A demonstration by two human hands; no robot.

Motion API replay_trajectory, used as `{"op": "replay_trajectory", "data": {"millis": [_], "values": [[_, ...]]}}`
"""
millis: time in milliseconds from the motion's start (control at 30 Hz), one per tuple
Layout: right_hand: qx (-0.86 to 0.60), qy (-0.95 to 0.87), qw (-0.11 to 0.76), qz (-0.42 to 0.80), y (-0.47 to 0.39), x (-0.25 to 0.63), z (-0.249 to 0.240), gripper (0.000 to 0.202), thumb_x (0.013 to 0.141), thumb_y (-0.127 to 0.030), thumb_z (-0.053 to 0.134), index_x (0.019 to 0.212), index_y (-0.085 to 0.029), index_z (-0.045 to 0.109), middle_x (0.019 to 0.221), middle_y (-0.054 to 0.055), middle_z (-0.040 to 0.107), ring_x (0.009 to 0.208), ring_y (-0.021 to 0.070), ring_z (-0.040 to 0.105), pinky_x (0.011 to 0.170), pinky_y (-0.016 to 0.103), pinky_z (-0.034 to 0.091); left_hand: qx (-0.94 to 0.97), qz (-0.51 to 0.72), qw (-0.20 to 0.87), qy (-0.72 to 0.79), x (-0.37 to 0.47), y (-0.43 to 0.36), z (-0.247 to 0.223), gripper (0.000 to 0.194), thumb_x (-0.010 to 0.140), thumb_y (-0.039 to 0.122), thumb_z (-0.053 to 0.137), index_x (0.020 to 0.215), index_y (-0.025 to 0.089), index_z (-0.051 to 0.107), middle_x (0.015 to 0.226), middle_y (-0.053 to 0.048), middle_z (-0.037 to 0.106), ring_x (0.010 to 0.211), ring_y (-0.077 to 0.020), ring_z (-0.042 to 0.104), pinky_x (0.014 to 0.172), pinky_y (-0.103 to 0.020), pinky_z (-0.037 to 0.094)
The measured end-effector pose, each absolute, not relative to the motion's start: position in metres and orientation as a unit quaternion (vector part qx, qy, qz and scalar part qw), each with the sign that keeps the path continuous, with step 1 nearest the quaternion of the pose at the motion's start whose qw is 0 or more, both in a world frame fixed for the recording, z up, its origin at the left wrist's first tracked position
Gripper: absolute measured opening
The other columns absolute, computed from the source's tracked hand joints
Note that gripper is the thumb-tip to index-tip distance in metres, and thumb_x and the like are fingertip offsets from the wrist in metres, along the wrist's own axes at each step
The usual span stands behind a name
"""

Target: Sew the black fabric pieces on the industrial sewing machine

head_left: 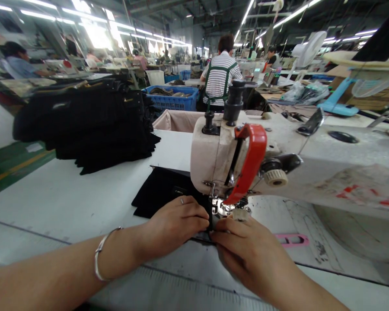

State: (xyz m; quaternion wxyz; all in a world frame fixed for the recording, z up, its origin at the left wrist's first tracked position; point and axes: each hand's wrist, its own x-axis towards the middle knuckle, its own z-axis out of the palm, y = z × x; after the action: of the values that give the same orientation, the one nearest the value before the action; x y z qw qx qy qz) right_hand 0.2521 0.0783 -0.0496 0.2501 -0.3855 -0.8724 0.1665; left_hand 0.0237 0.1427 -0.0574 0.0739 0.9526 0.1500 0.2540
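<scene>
A black fabric piece [158,190] with a small label lies flat on the white table [68,203] under the head of a cream sewing machine [214,155] that has a red guard [251,162]. My left hand [175,222], with a ring and a wrist bangle, presses down on the fabric just left of the presser foot [222,207]. Pinching the fabric's near edge right in front of the needle is my right hand [246,250]. The fingertips of both hands almost meet there.
A tall stack of black fabric pieces [87,123] sits at the table's far left. Behind are a blue crate [173,101], a cloth-lined bin [173,121] and a person in a striped shirt [220,75] facing away. A pink marker [291,239] lies right of the needle.
</scene>
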Motion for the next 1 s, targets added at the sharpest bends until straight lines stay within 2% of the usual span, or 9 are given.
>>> {"op": "replay_trajectory", "data": {"millis": [233,433,567,700,867,1000], "values": [[-0.380,-0.870,0.262,0.174,0.080,0.252,-0.047,0.023,0.091,-0.010,0.050,0.100,-0.023,0.066,0.100,0.002,0.067,0.095,0.0223,0.058,0.083,0.041,0.049,0.955,0.242,0.094,0.146,0.029,0.144,-0.056,0.013,0.099,0.013,0.050,0.099,0.015,0.063,0.100,-0.003,0.069,0.094,-0.0156,0.062,0.091,-0.031,0.048],[-0.375,-0.872,0.273,0.155,0.077,0.253,-0.050,0.037,0.092,-0.008,0.048,0.123,-0.024,0.059,0.120,0.003,0.066,0.104,0.0213,0.060,0.087,0.041,0.050,0.967,0.206,0.086,0.121,0.024,0.146,-0.057,0.016,0.098,0.011,0.050,0.103,0.015,0.064,0.105,-0.003,0.070,0.102,-0.0142,0.063,0.104,-0.033,0.045],[-0.374,-0.874,0.280,0.130,0.076,0.250,-0.054,0.038,0.091,-0.009,0.049,0.124,-0.024,0.060,0.121,0.003,0.066,0.107,0.0205,0.061,0.089,0.039,0.051,0.968,0.209,0.098,0.095,0.019,0.152,-0.058,0.019,0.097,0.007,0.050,0.109,0.013,0.062,0.111,-0.004,0.070,0.107,-0.0132,0.062,0.108,-0.029,0.042],[-0.391,-0.868,0.288,0.109,0.077,0.248,-0.058,0.039,0.089,-0.008,0.048,0.123,-0.022,0.060,0.123,0.005,0.064,0.110,0.0230,0.059,0.091,0.041,0.052,0.968,0.210,0.093,0.100,0.019,0.163,-0.061,0.015,0.098,0.013,0.053,0.107,0.015,0.064,0.111,-0.002,0.071,0.109,-0.0124,0.062,0.108,-0.027,0.040],[-0.442,-0.857,0.248,0.095,0.080,0.247,-0.065,0.040,0.090,-0.010,0.047,0.127,-0.019,0.059,0.112,0.011,0.065,0.096,0.0283,0.060,0.078,0.047,0.056,0.963,0.208,0.124,0.116,0.024,0.179,-0.059,0.016,0.099,0.020,0.054,0.100,0.017,0.070,0.110,-0.003,0.072,0.105,-0.0138,0.064,0.103,-0.027,0.043],[-0.468,-0.849,0.227,0.089,0.083,0.246,-0.070,0.038,0.091,-0.013,0.046,0.125,-0.018,0.061,0.107,0.014,0.064,0.094,0.0297,0.061,0.078,0.050,0.056,0.956,0.200,0.149,0.154,0.029,0.187,-0.052,0.018,0.098,0.016,0.055,0.098,0.020,0.072,0.102,0.000,0.074,0.098,-0.0114,0.066,0.096,-0.022,0.046]]}}
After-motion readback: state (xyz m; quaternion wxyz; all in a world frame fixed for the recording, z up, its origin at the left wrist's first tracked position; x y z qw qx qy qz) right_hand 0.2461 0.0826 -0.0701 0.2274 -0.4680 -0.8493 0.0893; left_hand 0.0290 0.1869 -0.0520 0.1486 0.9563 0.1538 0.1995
